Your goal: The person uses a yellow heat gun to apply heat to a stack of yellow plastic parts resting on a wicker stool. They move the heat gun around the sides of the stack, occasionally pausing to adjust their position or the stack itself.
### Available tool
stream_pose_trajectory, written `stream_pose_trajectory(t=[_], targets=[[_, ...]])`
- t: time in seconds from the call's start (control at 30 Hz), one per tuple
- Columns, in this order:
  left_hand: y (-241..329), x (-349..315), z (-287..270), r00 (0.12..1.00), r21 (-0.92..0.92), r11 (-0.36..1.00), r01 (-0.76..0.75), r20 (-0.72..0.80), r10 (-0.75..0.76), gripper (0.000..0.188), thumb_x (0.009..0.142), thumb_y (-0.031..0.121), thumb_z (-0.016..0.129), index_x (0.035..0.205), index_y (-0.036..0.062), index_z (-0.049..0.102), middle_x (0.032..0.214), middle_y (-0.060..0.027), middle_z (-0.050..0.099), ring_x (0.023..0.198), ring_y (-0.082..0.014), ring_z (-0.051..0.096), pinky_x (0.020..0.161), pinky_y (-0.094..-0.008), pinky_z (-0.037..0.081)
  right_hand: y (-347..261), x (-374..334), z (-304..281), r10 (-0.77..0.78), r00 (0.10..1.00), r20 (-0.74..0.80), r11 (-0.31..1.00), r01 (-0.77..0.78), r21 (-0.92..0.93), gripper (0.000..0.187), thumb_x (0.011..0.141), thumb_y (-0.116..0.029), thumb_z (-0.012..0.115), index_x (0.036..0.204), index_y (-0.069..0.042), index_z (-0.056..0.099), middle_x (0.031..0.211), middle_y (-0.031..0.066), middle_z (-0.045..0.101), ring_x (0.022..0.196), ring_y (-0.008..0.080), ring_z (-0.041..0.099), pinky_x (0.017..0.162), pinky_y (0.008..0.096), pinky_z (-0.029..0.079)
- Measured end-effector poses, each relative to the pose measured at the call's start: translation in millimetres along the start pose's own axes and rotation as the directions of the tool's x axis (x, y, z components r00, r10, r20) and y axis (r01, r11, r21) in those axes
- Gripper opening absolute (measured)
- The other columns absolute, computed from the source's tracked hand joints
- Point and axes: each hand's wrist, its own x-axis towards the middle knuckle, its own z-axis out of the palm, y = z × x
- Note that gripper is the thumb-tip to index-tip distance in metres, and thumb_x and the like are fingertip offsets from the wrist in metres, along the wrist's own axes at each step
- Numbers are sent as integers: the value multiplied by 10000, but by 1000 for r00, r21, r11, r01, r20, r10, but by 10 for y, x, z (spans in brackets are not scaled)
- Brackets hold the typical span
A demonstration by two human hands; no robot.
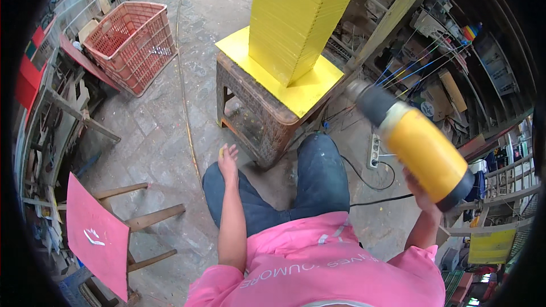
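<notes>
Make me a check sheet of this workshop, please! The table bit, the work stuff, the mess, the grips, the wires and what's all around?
Surface: a worn brown stool, topped by a flat yellow sheet.
Job's things: a tall yellow stack of thin layers on that sheet; a yellow-and-black tool, blurred.
Clutter: a red crate and a pink panel with wooden legs, both at left.
Grips: the right grip holds the tool; the left grip is loosely curled near the knee.
Cables: a long thin line along the floor; a white power strip with a dark plug; a black cable.
Surroundings: a wooden post and crowded shelves at right.
</notes>
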Motion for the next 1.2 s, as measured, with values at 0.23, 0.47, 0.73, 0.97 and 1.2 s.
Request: stream_pose_trajectory(t=[0.23,0.47,0.73,0.97,1.2], targets=[[447,-564,99,991,6,993,114,-68,-114,478,998,361,378,1338,29,432,1239,-164,585,1089,-263,596,876,-374,455,-239,386,-225,-74,957,279,995,53,82,310,842,-75,627,1146,-70,565,1013,19,606,895,136,566,794,315,452],[1095,-1641,78,954,-134,952,277,-79,-289,463,1009,353,365,1339,31,407,1292,-174,538,1147,-288,561,924,-432,443,-1056,690,-639,457,834,309,769,-545,334,175,845,-37,639,1016,-48,601,829,8,581,686,107,556,602,248,452],[2348,-3133,-105,831,-134,855,500,-204,-518,392,1000,283,368,1289,32,452,1208,-162,603,1070,-271,606,851,-408,496,-2202,807,-1737,-100,853,512,983,6,181,323,816,-73,682,1121,-20,590,1050,95,652,970,218,632,821,331,490],[3327,-3542,-738,799,-95,833,546,-243,-551,411,973,286,377,1299,46,448,1247,-131,589,1071,-270,592,878,-429,476,-3089,1095,-1831,83,740,668,910,-329,252,399,792,-137,715,1144,-6,582,1094,126,647,1044,243,617,912,348,463],[4246,-3213,-1192,857,-179,913,365,-319,-405,426,955,291,442,1300,41,441,1296,-141,549,1133,-294,566,930,-457,444,-3314,941,-1513,82,858,508,916,-265,301,461,672,-70,771,1082,31,587,1025,138,661,935,207,639,838,338,493]])
